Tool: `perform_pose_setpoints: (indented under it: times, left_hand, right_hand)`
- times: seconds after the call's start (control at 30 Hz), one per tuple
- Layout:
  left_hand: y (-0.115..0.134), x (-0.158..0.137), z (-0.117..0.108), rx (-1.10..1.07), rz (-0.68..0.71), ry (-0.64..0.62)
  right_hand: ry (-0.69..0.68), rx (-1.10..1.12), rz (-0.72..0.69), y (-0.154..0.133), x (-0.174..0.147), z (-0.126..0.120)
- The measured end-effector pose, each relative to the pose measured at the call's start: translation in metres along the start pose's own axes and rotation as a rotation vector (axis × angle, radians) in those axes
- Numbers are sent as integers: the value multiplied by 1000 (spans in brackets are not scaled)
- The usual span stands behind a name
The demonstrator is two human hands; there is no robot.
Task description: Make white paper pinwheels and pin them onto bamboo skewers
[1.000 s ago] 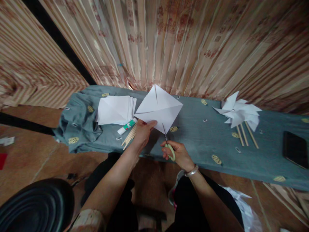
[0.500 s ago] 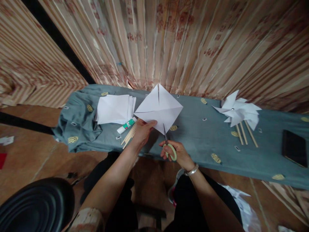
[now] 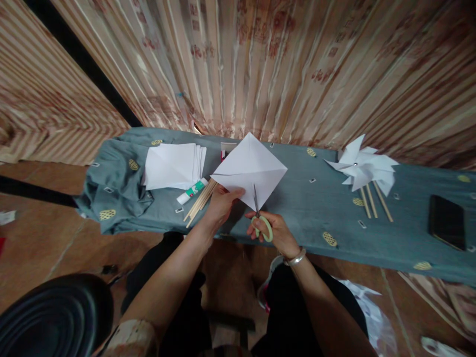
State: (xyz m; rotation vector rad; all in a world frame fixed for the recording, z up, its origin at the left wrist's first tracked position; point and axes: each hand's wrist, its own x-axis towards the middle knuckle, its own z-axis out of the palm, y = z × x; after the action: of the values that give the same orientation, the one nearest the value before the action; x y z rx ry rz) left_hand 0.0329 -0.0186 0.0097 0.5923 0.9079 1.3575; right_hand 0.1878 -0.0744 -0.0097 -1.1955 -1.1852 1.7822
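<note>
A square sheet of white paper [image 3: 256, 161] is held up over the bench, one corner pointing towards me. My left hand [image 3: 223, 203] pinches its lower left edge, thumb on top. Slits run inward from its far and left corners. My right hand [image 3: 277, 229] has its fingers through the green-handled scissors [image 3: 265, 228]. The scissors' blades lie at the near corner of the paper, pointing towards its middle. Beside my left hand lie several wooden sticks [image 3: 200, 204] and a green-and-white glue stick [image 3: 192, 191].
A stack of white paper [image 3: 170, 166] lies on the cloth-covered bench [image 3: 297, 208] at left. White paper pinwheels [image 3: 362, 164] on sticks rest at right, with a dark phone [image 3: 447, 222] beyond them. A curtain [image 3: 230, 64] hangs behind. A round black stool [image 3: 55, 317] stands at lower left.
The scissors' blades have moved onto the near corner of the paper. The paper has shifted slightly right, and a small red thing behind it now shows.
</note>
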Motion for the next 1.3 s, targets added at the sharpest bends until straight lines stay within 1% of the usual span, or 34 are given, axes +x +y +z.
perform_pose_setpoints:
  times: [0.23, 0.6, 0.97, 1.13, 1.3]
  left_hand:
    - [-2, -1, 1, 15, 5, -12]
    - [-5, -1, 0, 34, 11, -36]
    - [-5, 0, 0, 16, 5, -19]
    - [-3, -1, 1, 19, -1, -4]
    - [-3, -1, 1, -10, 22, -2]
  right_hand:
    - [50, -17, 27, -4, 0, 1]
    - [57, -26, 26, -7, 0, 2]
    - [58, 3, 11, -3, 3, 2]
    - [80, 18, 19, -4, 4, 5]
    - [99, 23, 12, -3, 5, 6]
